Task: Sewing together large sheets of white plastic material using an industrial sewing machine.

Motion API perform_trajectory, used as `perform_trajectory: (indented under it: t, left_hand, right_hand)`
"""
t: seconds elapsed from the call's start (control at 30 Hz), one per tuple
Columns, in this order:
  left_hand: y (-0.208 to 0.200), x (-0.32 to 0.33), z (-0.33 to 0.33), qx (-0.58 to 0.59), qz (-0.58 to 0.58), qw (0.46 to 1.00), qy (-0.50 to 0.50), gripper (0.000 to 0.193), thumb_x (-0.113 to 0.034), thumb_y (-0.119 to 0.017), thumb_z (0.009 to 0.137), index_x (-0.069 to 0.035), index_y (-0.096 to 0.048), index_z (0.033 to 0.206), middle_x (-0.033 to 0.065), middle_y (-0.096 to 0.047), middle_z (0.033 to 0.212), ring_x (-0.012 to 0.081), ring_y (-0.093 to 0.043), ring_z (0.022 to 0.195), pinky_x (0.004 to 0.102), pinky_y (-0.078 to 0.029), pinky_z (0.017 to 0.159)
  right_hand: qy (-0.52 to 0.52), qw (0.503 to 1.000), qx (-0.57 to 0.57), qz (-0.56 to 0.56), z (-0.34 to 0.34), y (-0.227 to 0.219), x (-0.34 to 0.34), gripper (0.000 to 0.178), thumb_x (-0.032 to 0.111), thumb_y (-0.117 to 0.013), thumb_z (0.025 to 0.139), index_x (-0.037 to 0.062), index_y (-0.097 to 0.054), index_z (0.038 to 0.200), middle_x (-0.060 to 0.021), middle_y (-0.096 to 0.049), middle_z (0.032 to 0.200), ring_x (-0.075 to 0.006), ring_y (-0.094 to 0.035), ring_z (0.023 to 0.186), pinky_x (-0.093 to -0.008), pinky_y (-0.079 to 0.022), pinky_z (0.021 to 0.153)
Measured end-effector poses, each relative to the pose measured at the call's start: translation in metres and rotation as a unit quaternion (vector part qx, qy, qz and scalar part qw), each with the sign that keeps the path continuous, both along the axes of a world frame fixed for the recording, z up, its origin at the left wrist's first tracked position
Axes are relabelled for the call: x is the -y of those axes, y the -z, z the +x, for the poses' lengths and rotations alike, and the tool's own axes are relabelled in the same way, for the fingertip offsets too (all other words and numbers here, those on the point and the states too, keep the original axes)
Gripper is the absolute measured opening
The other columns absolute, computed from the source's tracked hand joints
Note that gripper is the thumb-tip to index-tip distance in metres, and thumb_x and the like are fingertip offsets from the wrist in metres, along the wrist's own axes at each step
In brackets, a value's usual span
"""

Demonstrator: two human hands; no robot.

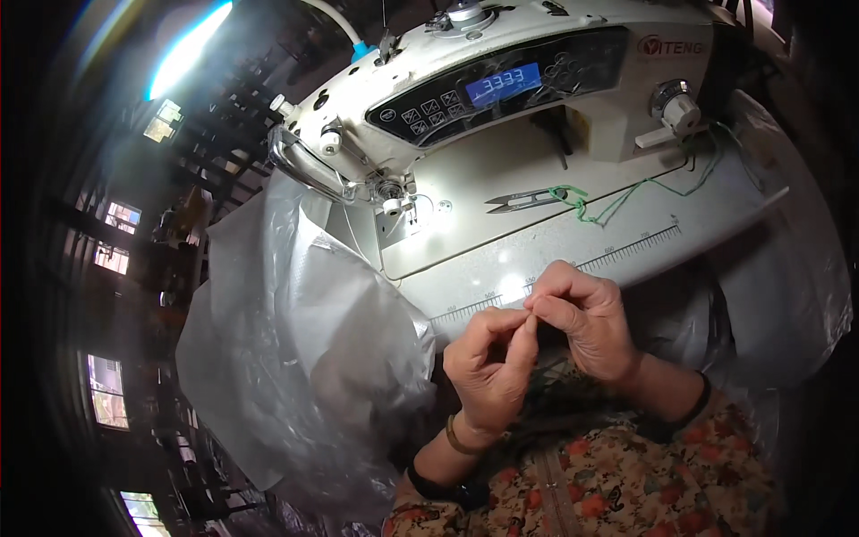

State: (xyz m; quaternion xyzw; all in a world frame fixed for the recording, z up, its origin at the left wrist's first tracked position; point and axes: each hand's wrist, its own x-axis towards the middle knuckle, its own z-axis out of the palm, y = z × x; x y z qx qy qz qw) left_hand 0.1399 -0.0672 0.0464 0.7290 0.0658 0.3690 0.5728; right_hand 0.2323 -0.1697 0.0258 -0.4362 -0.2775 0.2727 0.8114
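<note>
Left hand (490,367) and right hand (591,318) meet at the fingertips in front of a sewing machine (573,85)

The left hand has its thumb and forefinger pinched together, the other fingers curled in. The right hand is pinched the same way, its fingertips against those of the left. Whether a thin thread or other tiny thing is caught between them, I cannot tell. A yellowish bracelet (456,436) circles the left wrist, and the person wears a flowered shirt (617,479) with dark cuffs.

Just left of the left hand hangs a large, pale, crinkled sheet (300,358), draped over the table's left side and down past its front edge. It reaches up close to the needle area (395,206), which is brightly lit.

Beyond the fingertips, a ruler scale (626,250) runs along the front of the white table (483,246). Farther back lie small scissors (523,200), with green string (653,185) touching their handle end and trailing right. Above them, the machine carries a lit blue screen (504,83) and, to its right, a round knob (677,109). Clear plastic (810,295) spreads at the far right; at upper left shines a long lamp (190,49).
</note>
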Motion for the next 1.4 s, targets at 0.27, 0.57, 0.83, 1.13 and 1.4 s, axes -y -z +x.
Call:
perform_trajectory:
  t: [0.27,0.57,0.83,1.13,1.4]
  left_hand:
    - [0.003,-0.005,-0.002,-0.041,-0.044,0.998,-0.018,0.003,0.001,-0.067,0.090,0.003,-0.064,0.091,-0.0061,-0.054,0.067,-0.0003,-0.043,0.058,0.0166,-0.033,0.052]
    - [0.017,-0.017,-0.005,-0.009,-0.005,0.997,-0.076,0.005,0.003,-0.069,0.087,0.003,-0.066,0.091,-0.0009,-0.057,0.069,0.0036,-0.047,0.061,0.0200,-0.037,0.055]
    - [0.018,-0.025,-0.018,0.058,0.249,0.963,-0.089,0.018,0.008,-0.074,0.077,0.000,-0.068,0.092,0.0060,-0.057,0.067,0.0155,-0.052,0.052,0.0249,-0.039,0.050]
    - [0.032,-0.025,-0.032,0.091,0.439,0.893,-0.032,0.031,0.006,-0.076,0.074,-0.004,-0.067,0.102,0.0033,-0.059,0.077,0.0186,-0.057,0.059,0.0282,-0.044,0.050]
    - [0.033,-0.014,-0.032,0.044,0.475,0.879,-0.007,0.031,0.002,-0.077,0.074,-0.006,-0.067,0.101,0.0026,-0.058,0.077,0.0194,-0.057,0.061,0.0291,-0.045,0.053]
  right_hand:
    - [0.030,0.995,0.073,-0.061,0.006,-0.001,-0.008,0.014,0.013,-0.059,0.098,0.0004,-0.058,0.092,0.0002,-0.057,0.085,-0.0060,-0.049,0.080,-0.0224,-0.043,0.075]
    - [0.279,0.659,0.628,-0.306,0.095,0.010,-0.048,0.016,0.015,-0.063,0.085,0.0018,-0.061,0.094,-0.0121,-0.060,0.099,-0.0303,-0.054,0.101,-0.0418,-0.041,0.089]
    - [0.209,0.521,0.714,-0.418,0.099,0.016,-0.042,0.013,0.013,-0.060,0.083,0.0033,-0.064,0.091,-0.0128,-0.058,0.086,-0.0296,-0.058,0.088,-0.0396,-0.044,0.079]
    - [0.014,0.968,0.003,-0.250,0.020,-0.003,0.038,0.033,0.025,-0.049,0.104,-0.0035,-0.061,0.117,0.0039,-0.047,0.067,-0.0029,-0.041,0.060,-0.0205,-0.037,0.054]
    - [-0.131,0.966,-0.083,-0.209,-0.010,0.020,0.088,0.038,0.017,-0.062,0.097,-0.0035,-0.058,0.129,0.0021,-0.064,0.089,0.0002,-0.051,0.074,-0.0166,-0.042,0.062]
